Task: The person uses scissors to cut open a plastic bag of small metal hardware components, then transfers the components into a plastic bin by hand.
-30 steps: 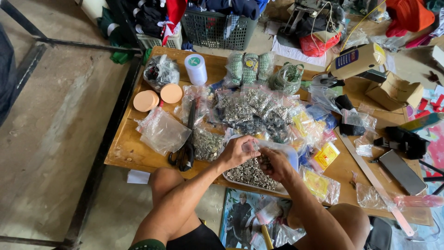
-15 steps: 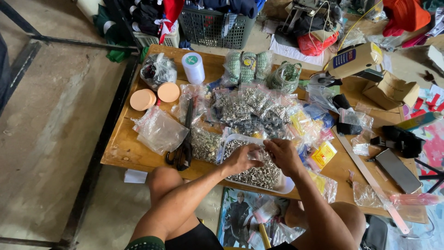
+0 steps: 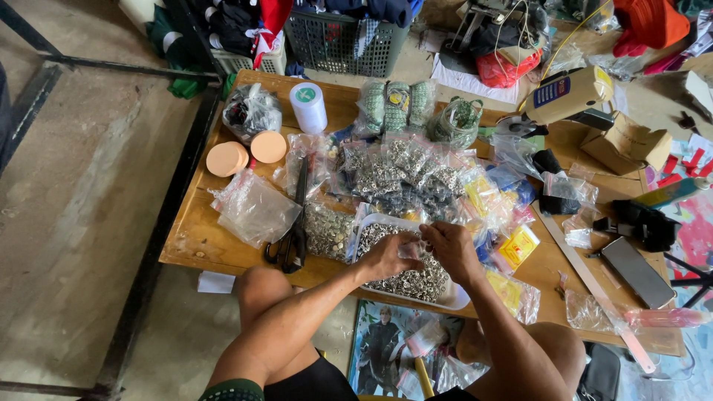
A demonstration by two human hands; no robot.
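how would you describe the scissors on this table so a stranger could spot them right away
Start at the low wooden table and go to its near edge, just left of the white tray of small metal rings under both hands. The scissors lie there, black handles toward the person and blades pointing away. They are the only long dark tool among clear plastic bags.

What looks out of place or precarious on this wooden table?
The white tray of metal rings under both hands, left hand and right hand, juts past the table's near edge. A metal ruler also overhangs at the right corner. Nothing looks spilled.
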